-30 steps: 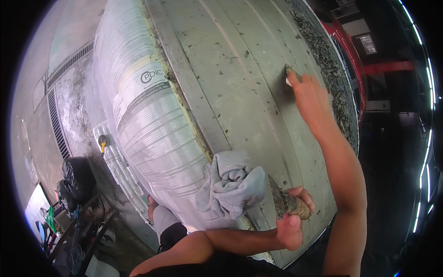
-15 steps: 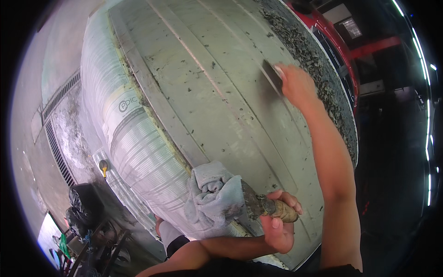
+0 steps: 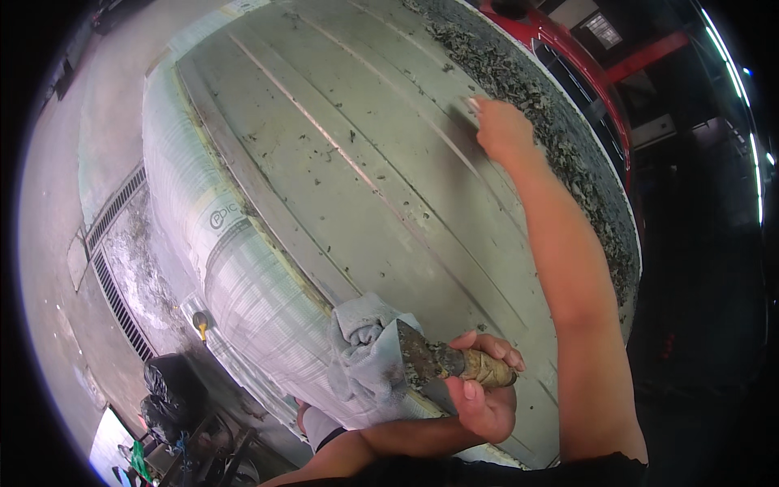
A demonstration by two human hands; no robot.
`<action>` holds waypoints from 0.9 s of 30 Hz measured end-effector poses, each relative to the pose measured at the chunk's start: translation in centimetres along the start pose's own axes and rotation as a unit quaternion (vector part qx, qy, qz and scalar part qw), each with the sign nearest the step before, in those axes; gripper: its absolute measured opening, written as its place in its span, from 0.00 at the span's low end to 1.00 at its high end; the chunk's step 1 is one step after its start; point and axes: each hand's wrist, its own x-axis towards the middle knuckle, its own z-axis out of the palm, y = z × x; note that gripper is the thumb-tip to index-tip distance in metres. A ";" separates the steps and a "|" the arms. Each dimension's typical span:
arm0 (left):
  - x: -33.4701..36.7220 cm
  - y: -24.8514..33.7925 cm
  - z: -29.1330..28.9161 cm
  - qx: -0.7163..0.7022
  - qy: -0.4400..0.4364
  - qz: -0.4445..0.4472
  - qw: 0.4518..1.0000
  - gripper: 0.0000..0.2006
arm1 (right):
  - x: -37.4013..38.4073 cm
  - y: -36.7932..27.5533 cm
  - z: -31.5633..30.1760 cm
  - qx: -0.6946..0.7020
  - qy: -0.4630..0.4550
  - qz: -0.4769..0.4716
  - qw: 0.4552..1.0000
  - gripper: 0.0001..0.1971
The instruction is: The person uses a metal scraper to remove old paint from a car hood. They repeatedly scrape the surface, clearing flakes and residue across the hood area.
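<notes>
My left hand (image 3: 487, 398) is closed around the worn, tan handle of a dirty putty knife (image 3: 426, 361), low over the panel. Its crusted blade points left, overlapping a crumpled grey cloth (image 3: 365, 341) on the panel's edge; whether they touch I cannot tell. Stretched far forward, my right hand (image 3: 505, 134) has its fingers closed on a thin, dark flat blade (image 3: 465, 116), blurred and partly hidden. This hand is over a large ribbed grey-green vehicle panel (image 3: 316, 187), near a heap of dark curled paint flakes (image 3: 519, 77) along its right side. Smaller flakes dot the bare surface.
Clear printed plastic film (image 3: 191, 187) covers the side left of the panel. On the floor are a drain grate (image 3: 122, 304) and black bags (image 3: 174, 385). A red car (image 3: 568, 40) stands beyond the right edge. Part of another person's leg cannot be ruled out beside my left arm.
The view has shifted, moving the panel slightly left. My right hand has moved a little along the panel, and its blade shows less plainly. The putty knife stays in my left hand.
</notes>
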 end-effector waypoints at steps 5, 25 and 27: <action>-0.4 -0.3 -0.4 0.022 -0.011 -0.020 0.999 0.29 | -1.3 1.6 -1.3 0.034 0.015 -0.023 0.999 0.14; 1.1 -0.2 -0.5 0.025 0.053 -0.018 0.998 0.30 | 7.4 -4.9 -0.9 0.134 0.060 -0.046 0.988 0.16; 1.6 -0.3 -0.6 0.027 0.060 -0.007 0.998 0.30 | 8.0 -7.0 -0.9 0.136 0.062 -0.064 0.987 0.15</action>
